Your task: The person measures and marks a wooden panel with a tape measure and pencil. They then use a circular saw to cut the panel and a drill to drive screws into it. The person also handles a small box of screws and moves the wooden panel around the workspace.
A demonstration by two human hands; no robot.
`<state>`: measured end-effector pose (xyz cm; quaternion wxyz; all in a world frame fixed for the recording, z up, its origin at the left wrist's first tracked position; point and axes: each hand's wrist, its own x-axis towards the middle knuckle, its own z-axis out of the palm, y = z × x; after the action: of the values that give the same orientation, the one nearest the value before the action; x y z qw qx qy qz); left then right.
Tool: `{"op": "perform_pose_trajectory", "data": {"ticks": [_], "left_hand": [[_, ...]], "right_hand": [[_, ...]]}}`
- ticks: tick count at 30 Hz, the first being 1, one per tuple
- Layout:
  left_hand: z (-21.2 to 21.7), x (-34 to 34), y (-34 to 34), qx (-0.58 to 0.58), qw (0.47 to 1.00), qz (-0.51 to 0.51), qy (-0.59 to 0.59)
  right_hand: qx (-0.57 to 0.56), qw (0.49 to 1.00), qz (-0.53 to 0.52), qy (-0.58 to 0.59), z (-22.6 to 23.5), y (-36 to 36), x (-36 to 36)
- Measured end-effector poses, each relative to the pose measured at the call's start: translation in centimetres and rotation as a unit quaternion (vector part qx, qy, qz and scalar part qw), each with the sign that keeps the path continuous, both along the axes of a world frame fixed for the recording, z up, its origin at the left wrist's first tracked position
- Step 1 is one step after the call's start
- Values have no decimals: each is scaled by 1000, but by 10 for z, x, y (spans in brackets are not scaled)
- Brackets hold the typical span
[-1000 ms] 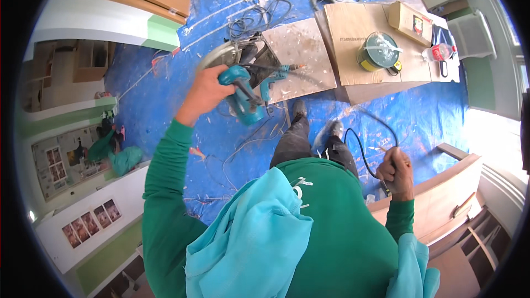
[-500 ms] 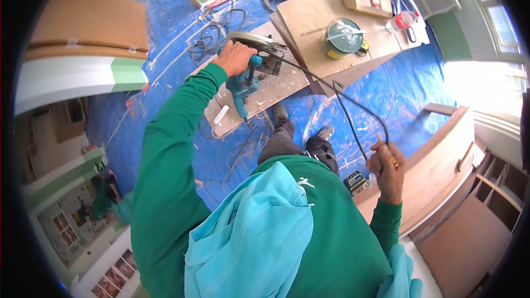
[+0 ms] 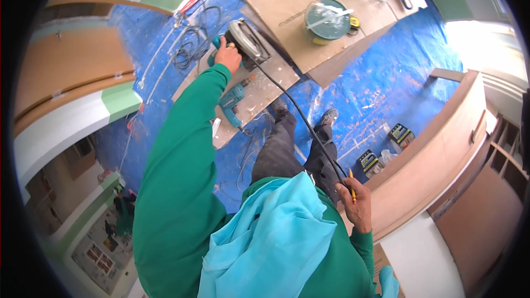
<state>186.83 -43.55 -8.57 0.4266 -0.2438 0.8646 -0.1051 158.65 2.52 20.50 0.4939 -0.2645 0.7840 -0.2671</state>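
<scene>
Left hand (image 3: 227, 58) grips circular saw (image 3: 247, 41); right hand (image 3: 359, 207) apparently pinches its cord (image 3: 301, 116)

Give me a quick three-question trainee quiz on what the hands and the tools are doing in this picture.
1. True or false: the left hand is on the circular saw.
2. What does the right hand hold? A) a hammer B) a pencil and the saw's cord C) a drill
3. What colour is the sheet on the floor?

Key: 1 true. 2 B: the pencil and cord. 3 blue: the sheet.
</scene>
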Motion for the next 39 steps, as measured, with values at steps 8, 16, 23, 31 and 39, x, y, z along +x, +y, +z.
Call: {"op": "perform_pose_trajectory", "data": {"ticks": [8,16,23,31,39], "left_hand": [[-10,30,45,22,997,59,54],[5,71,60,97,954,170,229],[19,66,95,-125,578,540,599],[-60,61,24,149,62,781,604],[-74,63,35,173,-3,753,635]], "right_hand": [[5,998,64,3,59,-48,-39],[-218,960,178,-12,111,-129,-44],[-277,959,-41,-55,69,-206,-8],[-145,988,49,33,51,-226,16],[47,993,-107,-32,-96,-96,-74]]}}
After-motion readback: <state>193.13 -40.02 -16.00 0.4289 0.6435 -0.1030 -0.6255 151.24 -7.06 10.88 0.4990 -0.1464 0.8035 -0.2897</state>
